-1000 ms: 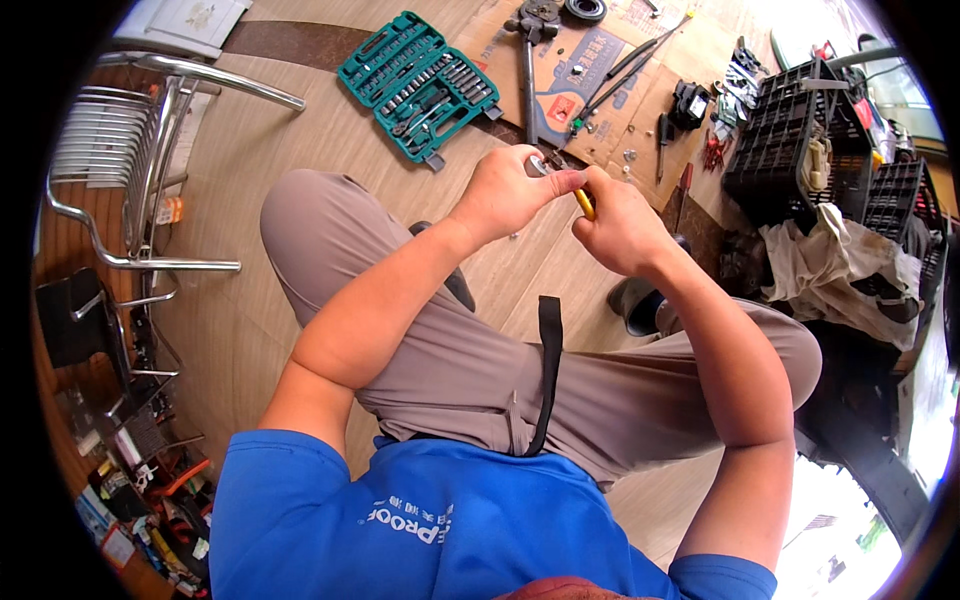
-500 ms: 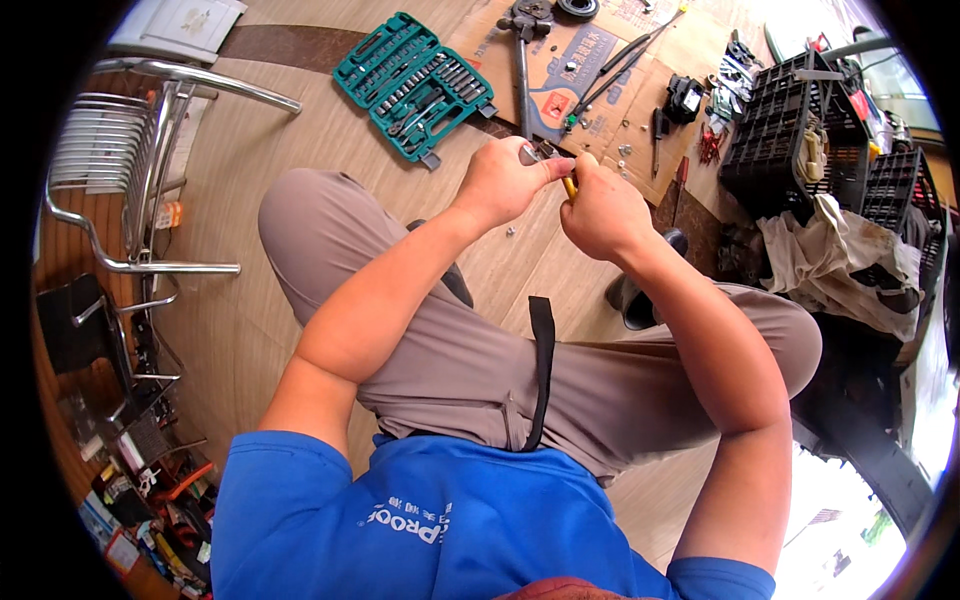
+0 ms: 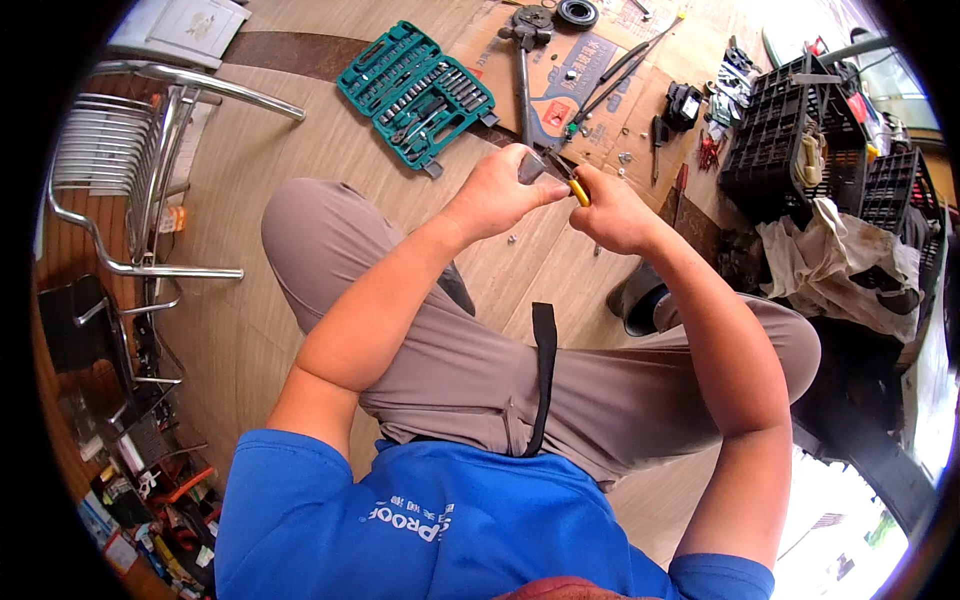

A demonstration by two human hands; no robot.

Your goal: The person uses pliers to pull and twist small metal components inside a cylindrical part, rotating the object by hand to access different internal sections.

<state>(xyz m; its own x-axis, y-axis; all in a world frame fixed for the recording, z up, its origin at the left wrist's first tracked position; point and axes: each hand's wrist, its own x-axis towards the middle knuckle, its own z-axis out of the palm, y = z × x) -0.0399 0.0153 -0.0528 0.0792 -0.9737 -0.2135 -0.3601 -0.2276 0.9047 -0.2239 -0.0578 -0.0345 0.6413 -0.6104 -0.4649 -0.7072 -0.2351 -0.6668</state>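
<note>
My left hand (image 3: 498, 196) is closed around a grey metal part (image 3: 531, 168), whose rounded edge shows past the fingers; its exact kind is unclear. Beside it, my right hand (image 3: 617, 212) grips pliers by a yellow handle (image 3: 579, 192). The dark jaws of the pliers (image 3: 559, 161) point up and left toward the grey part, and I cannot tell whether they touch it. Both hands are held over the floor, just at the near edge of a cardboard sheet (image 3: 610, 150).
A green socket set case (image 3: 415, 95) lies unfolded at the far left. On the cardboard are a long metal bar (image 3: 523, 90), black cables (image 3: 625, 65), a black ring (image 3: 577, 12) and small hardware. Black crates (image 3: 790, 130) stand right; a metal chair (image 3: 150, 170) stands left.
My right hand has tilted and shifted a little, so more of the yellow handle shows. More of the grey part in my left hand is visible.
</note>
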